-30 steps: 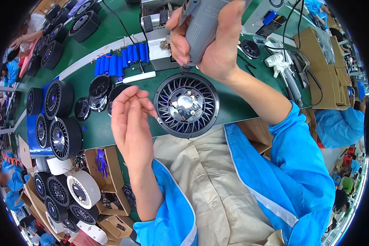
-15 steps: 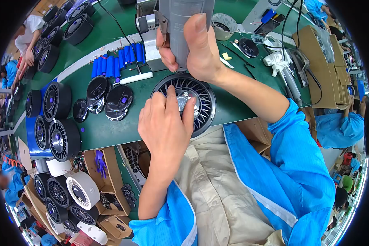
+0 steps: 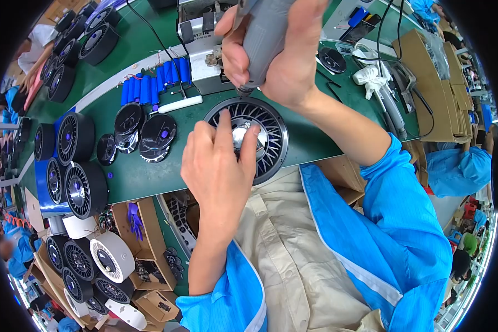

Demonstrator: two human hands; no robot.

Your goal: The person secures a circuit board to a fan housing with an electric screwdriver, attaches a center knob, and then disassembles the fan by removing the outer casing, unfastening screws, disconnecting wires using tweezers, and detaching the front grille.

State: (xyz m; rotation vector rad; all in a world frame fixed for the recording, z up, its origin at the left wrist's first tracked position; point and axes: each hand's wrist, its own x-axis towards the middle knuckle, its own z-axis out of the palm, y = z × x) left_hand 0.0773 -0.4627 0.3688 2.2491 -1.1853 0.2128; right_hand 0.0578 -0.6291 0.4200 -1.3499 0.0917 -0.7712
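Note:
A black spoked wheel (image 3: 271, 163) lies flat on the green bench in front of me, with a shiny round hub (image 3: 240, 134) at its middle. My left hand (image 3: 213, 157) rests over the wheel's left side, index finger stretched toward the rim, thumb apart beside the hub. My right hand (image 3: 296, 66) is wrapped around a grey electric screwdriver (image 3: 266, 39), tilted with its tip pointing down at the wheel's far rim. Whether that tip touches the rim, I cannot tell.
Several blue battery packs (image 3: 145, 88) stand behind a white stick (image 3: 180, 104). Film-wrapped black discs (image 3: 157, 138) lie to the left, near stacked wheels (image 3: 74, 138). A metal device (image 3: 207, 55) stands behind; a cardboard box (image 3: 434, 94) is at right. Co-workers sit around.
The screwdriver has tilted, its top leaning right, and my right hand has shifted right with it. My left hand has moved slightly left and down on the wheel.

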